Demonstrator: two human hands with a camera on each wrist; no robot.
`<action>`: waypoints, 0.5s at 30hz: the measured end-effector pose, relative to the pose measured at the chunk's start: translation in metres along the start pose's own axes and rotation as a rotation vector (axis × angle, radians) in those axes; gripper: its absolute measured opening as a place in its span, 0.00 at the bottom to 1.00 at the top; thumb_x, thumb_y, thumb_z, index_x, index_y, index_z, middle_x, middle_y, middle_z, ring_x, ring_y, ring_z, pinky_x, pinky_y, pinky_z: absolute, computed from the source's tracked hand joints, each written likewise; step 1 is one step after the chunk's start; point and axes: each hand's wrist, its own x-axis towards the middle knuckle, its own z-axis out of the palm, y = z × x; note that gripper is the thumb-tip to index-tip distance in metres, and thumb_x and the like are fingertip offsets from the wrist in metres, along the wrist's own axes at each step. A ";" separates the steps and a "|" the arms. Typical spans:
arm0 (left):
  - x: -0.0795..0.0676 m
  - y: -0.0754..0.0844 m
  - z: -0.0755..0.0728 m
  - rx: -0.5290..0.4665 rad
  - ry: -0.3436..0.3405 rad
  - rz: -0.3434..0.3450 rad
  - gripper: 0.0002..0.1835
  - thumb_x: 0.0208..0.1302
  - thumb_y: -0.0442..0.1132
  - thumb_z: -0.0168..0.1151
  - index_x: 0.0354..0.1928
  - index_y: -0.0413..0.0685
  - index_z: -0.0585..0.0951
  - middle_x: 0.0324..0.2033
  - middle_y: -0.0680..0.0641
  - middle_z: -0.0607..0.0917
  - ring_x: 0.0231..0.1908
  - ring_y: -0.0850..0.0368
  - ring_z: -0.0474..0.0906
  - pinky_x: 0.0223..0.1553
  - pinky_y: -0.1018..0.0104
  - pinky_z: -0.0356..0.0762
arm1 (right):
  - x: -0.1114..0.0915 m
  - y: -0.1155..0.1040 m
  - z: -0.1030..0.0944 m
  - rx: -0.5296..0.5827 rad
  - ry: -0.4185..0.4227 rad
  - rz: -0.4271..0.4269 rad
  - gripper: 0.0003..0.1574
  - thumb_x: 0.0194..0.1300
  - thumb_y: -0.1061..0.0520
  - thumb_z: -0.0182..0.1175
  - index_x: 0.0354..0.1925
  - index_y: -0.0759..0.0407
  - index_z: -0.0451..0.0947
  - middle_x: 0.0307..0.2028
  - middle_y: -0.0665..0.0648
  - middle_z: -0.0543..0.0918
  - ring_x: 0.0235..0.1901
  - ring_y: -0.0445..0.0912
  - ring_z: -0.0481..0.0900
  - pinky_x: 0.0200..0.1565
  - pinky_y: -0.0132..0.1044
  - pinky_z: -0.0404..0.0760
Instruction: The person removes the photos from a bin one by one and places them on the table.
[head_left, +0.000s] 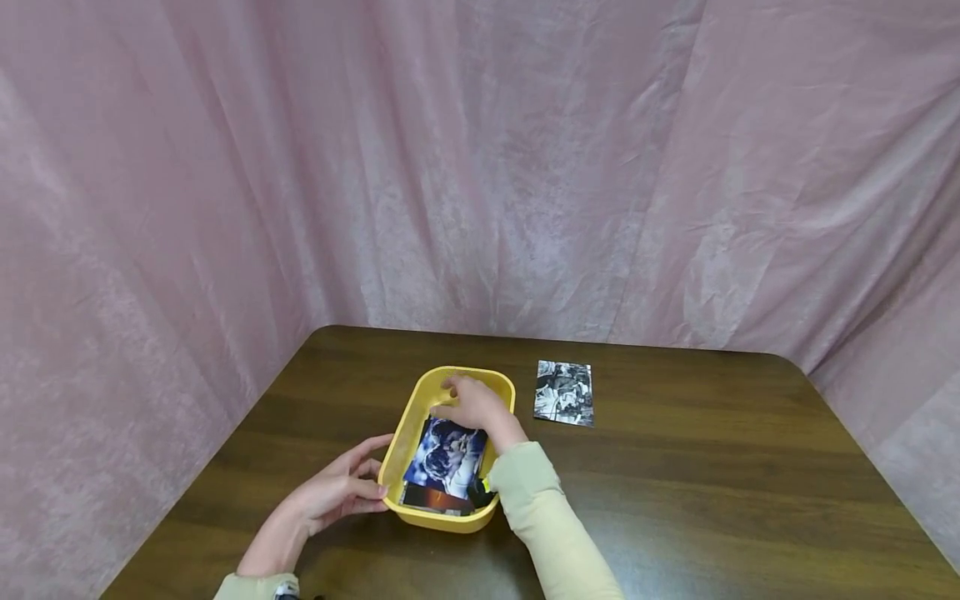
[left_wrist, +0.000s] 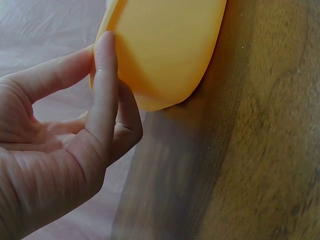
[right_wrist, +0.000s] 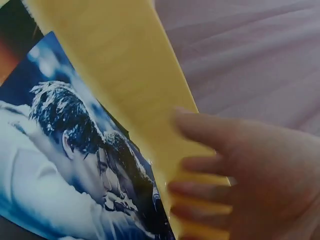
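Observation:
A yellow plastic bin [head_left: 442, 522] stands on the table, tilted slightly in the head view. My left hand [head_left: 337, 493] holds its near left corner, thumb and fingers pinching the rim, as the left wrist view also shows. Inside the bin lies a blue-toned photo print [head_left: 447, 454] of people with heads close together. Under its near edge shows a dark print with an orange glow [head_left: 437, 498]. My right hand [head_left: 477, 406] is over the bin's far part with fingers loosely bent and apart, nothing between them. In the right wrist view its fingers [right_wrist: 197, 192] are blurred beside the bin's yellow wall.
A black-and-white print [head_left: 564, 393] lies on the brown wooden table [head_left: 697, 467], right of the bin. A small black item with a yellow mark [head_left: 480, 492] sits in the bin's near right corner, partly behind the right sleeve. Pink curtains [head_left: 525, 167] hang behind the table.

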 end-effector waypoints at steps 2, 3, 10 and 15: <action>-0.001 0.000 0.000 0.000 0.000 -0.003 0.47 0.60 0.29 0.61 0.77 0.42 0.45 0.44 0.43 0.76 0.39 0.56 0.84 0.44 0.65 0.87 | -0.004 0.000 0.001 -0.102 -0.094 0.032 0.46 0.57 0.34 0.68 0.67 0.53 0.70 0.65 0.60 0.73 0.65 0.58 0.69 0.68 0.57 0.69; -0.001 0.000 -0.001 0.000 0.000 -0.004 0.47 0.60 0.29 0.61 0.77 0.42 0.45 0.44 0.44 0.76 0.39 0.56 0.84 0.44 0.65 0.87 | -0.006 0.000 0.001 -0.144 -0.130 0.053 0.51 0.53 0.33 0.70 0.69 0.51 0.68 0.67 0.59 0.70 0.66 0.58 0.66 0.68 0.57 0.68; -0.001 0.000 0.000 -0.001 -0.005 0.008 0.47 0.60 0.29 0.60 0.77 0.42 0.46 0.43 0.44 0.76 0.39 0.56 0.84 0.45 0.65 0.87 | -0.014 -0.004 -0.003 -0.290 -0.231 0.122 0.65 0.35 0.40 0.83 0.71 0.44 0.66 0.61 0.59 0.65 0.56 0.54 0.60 0.58 0.48 0.69; 0.000 0.000 -0.001 -0.003 -0.010 0.015 0.47 0.61 0.29 0.60 0.77 0.42 0.46 0.44 0.44 0.76 0.39 0.55 0.84 0.45 0.64 0.87 | -0.015 -0.006 -0.005 -0.294 -0.220 0.138 0.64 0.35 0.44 0.84 0.71 0.41 0.66 0.59 0.60 0.66 0.54 0.54 0.61 0.57 0.48 0.70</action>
